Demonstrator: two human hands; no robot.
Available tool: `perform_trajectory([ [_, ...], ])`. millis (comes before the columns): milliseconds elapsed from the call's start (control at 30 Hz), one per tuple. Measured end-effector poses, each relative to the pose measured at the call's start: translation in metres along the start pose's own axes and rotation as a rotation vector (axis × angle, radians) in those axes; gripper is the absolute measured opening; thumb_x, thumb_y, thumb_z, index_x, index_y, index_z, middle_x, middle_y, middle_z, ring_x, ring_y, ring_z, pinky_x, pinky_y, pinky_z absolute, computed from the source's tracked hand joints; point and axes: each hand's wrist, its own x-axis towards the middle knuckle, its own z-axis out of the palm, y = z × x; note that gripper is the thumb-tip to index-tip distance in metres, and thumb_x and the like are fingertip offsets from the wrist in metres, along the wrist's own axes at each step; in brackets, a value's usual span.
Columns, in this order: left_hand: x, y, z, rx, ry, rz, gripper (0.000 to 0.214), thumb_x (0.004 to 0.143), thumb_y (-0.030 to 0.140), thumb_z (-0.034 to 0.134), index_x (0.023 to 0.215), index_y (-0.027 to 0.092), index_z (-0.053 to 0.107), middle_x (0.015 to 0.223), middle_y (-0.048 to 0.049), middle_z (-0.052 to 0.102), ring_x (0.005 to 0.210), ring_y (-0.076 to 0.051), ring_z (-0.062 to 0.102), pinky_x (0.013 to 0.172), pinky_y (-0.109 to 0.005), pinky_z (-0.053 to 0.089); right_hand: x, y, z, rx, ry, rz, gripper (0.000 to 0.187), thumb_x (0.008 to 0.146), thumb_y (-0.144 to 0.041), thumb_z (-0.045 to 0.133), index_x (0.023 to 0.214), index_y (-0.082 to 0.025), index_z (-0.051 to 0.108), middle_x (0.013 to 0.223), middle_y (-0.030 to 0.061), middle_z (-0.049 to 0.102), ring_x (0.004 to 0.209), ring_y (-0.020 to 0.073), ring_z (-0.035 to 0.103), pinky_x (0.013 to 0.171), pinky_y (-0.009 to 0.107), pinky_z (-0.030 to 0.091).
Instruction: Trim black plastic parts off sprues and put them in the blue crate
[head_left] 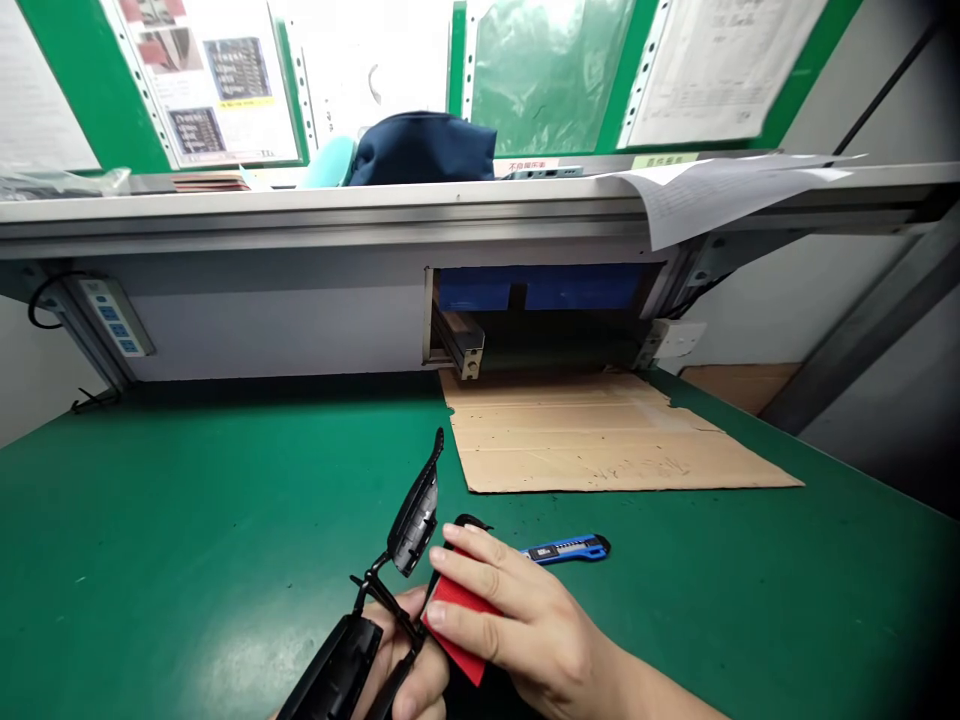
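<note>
Looks mid-job: left hand (424, 680) grips the black plastic part (411, 525) at bottom centre, right hand (536, 620) pinches a red pad (471, 664) over it, pieces remain joined by thin rods, finished share can't tell.

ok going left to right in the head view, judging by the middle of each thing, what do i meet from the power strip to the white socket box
Power strip → black plastic part → red pad → blue utility knife → white socket box
</note>
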Motion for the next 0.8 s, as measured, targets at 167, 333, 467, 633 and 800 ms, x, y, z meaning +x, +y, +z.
perform_trajectory([
  [167,-0.0035,-0.0037,-0.0015,-0.044,0.044,0.016,0.049,0.091,0.043,0.043,0.050,0.018,0.050,0.039,0.0026,0.032,0.035,-0.009,0.021,0.043,-0.026,0.014,0.0048,-0.0024,-0.0003,0.037,0.019,-0.041,0.035,0.104,-0.019,0.038,0.136,-0.020,0.050,0.138,0.0128,0.046,0.132,0.0291,0.035,0.106,0.050,0.037],
  [333,-0.0046,-0.0014,0.0011,-0.002,0.081,-0.090,0.063,0.096,0.042,0.021,0.042,0.018,0.044,0.036,0.0010,0.028,0.034,-0.009,0.021,0.043,-0.026,0.011,0.0051,-0.0018,-0.0016,0.059,0.048,-0.013,0.035,0.105,-0.019,0.035,0.136,-0.020,0.050,0.138,0.0137,0.045,0.132,0.0280,0.036,0.106,0.049,0.039],
  [467,-0.0057,0.0005,0.0026,0.019,0.119,-0.075,0.066,0.097,0.041,0.016,0.040,0.019,0.041,0.035,0.0014,0.026,0.031,-0.008,0.019,0.040,-0.027,0.009,0.0036,0.0001,-0.0026,0.066,0.038,-0.034,0.036,0.105,-0.019,0.033,0.138,-0.020,0.047,0.138,0.0129,0.046,0.131,0.0268,0.037,0.107,0.049,0.038],
  [633,-0.0041,-0.0043,-0.0030,0.010,0.092,-0.068,0.062,0.095,0.043,0.030,0.040,0.018,0.042,0.035,0.0021,0.027,0.030,-0.007,0.018,0.039,-0.026,0.009,0.0028,0.0006,-0.0033,0.057,0.030,-0.049,0.035,0.105,-0.023,0.034,0.135,-0.018,0.052,0.136,0.0133,0.047,0.131,0.0279,0.038,0.106,0.049,0.039],
  [800,-0.0046,-0.0028,-0.0013,0.024,0.097,-0.104,0.064,0.096,0.043,0.024,0.040,0.019,0.044,0.036,0.0012,0.028,0.032,-0.009,0.020,0.040,-0.026,0.011,0.0031,0.0006,-0.0050,0.017,0.057,-0.008,0.036,0.106,-0.023,0.031,0.133,-0.019,0.054,0.136,0.0132,0.048,0.132,0.0280,0.035,0.105,0.048,0.040],
])
